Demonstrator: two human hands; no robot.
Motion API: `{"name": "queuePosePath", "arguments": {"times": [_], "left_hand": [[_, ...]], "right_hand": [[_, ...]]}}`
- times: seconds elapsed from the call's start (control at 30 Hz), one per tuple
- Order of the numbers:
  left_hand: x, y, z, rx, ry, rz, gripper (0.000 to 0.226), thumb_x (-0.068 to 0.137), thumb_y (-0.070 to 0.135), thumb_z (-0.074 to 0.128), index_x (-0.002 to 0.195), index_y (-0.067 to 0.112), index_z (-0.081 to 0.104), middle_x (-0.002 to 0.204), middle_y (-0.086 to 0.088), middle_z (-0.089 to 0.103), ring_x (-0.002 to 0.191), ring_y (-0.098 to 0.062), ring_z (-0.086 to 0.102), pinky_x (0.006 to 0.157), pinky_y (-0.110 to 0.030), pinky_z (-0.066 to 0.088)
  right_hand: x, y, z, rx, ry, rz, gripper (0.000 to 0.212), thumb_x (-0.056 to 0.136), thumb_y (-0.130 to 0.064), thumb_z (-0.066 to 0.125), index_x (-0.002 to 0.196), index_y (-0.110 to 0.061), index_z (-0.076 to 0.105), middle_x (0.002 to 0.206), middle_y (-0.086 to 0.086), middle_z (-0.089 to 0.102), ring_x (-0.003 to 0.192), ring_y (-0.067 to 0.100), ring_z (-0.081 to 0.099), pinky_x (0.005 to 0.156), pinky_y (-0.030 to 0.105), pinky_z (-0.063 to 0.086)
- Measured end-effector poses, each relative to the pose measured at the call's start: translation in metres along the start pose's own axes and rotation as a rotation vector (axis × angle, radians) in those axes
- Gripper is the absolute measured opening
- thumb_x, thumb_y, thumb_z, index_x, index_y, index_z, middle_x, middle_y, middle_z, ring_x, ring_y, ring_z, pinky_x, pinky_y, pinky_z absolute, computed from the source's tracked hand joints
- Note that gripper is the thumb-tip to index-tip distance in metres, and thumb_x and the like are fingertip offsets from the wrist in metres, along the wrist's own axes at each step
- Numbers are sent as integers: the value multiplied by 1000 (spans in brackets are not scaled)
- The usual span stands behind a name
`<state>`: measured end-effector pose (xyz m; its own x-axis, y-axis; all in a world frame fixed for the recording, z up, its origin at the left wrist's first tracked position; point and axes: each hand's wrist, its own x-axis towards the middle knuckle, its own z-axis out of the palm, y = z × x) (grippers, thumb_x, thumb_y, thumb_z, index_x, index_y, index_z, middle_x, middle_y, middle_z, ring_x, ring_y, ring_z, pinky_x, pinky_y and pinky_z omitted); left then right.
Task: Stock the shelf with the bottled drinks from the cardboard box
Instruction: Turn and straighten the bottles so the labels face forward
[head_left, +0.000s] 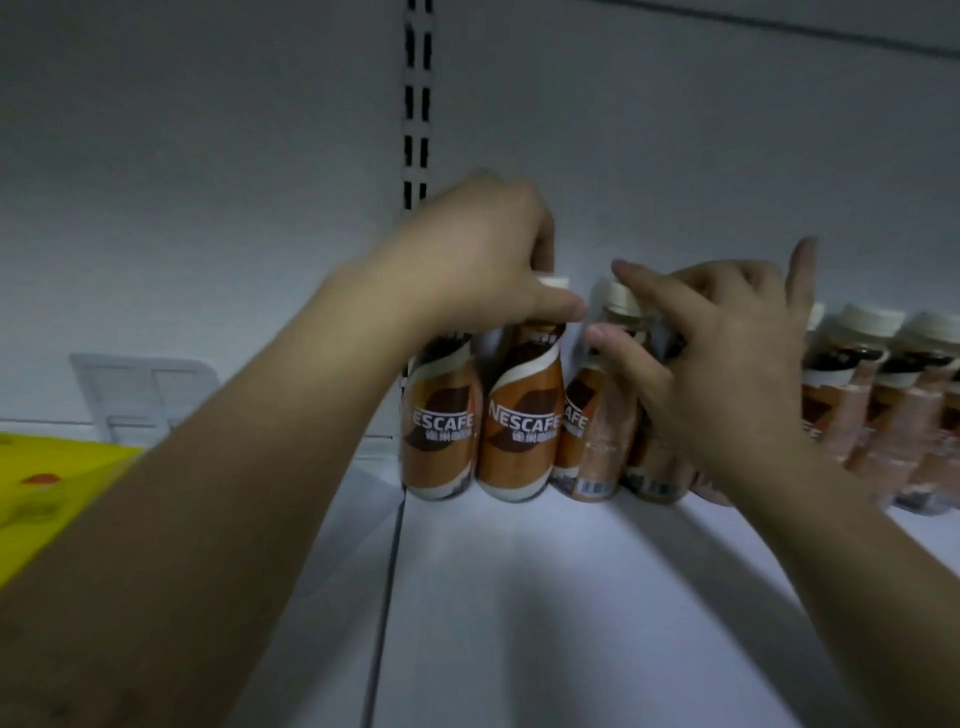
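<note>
Several orange-brown coffee bottles with cream caps stand in a row at the back of the white shelf (571, 597). My left hand (478, 260) grips the tops of the two leftmost bottles (522, 421) from above. My right hand (722, 358) is wrapped around the upper parts of the neighbouring bottles (592, 431), with its index finger and little finger lifted. More bottles (883, 395) continue to the right. The cardboard box is out of view.
A slotted black upright (417, 104) runs up the white back panel behind my left hand. A white plastic divider (140, 395) stands at the left, with a yellow package (47, 483) in front of it. A seam (387, 597) splits the shelf board.
</note>
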<state>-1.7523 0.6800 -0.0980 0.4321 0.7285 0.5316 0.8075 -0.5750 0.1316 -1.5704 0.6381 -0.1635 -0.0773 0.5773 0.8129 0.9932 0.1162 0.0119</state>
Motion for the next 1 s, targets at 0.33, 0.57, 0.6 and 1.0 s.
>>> {"name": "queuePosePath", "arguments": {"times": [0.33,0.57,0.6,1.0], "left_hand": [[-5,-4,-19,-21,-197,-28,46,66,58,74,102,32,64,90,12,64,80,-7,59,69,-30,50],[-9,-19,-35,29,-412,-51,48,68,41,79,109,43,54,101,20,59,92,-5,56,76,-27,44],[-9,-20,-36,32,-451,-64,46,69,36,80,107,44,54,104,20,59,93,-6,56,78,-29,45],[-11,-30,-31,116,-317,-79,39,62,35,84,93,34,60,85,15,60,75,-5,55,62,-25,43]], "right_hand": [[3,-4,-6,217,11,69,44,82,-43,70,119,-19,69,97,7,72,103,30,57,119,52,14],[7,-1,-8,320,-49,121,42,84,-41,69,124,-27,65,100,-2,68,113,25,49,118,50,18],[8,-1,-9,339,-56,128,43,83,-40,70,123,-27,65,98,-5,64,113,23,47,114,51,26],[14,14,-15,542,-223,162,43,81,-32,74,122,-31,62,106,-15,62,101,7,56,79,15,41]]}}
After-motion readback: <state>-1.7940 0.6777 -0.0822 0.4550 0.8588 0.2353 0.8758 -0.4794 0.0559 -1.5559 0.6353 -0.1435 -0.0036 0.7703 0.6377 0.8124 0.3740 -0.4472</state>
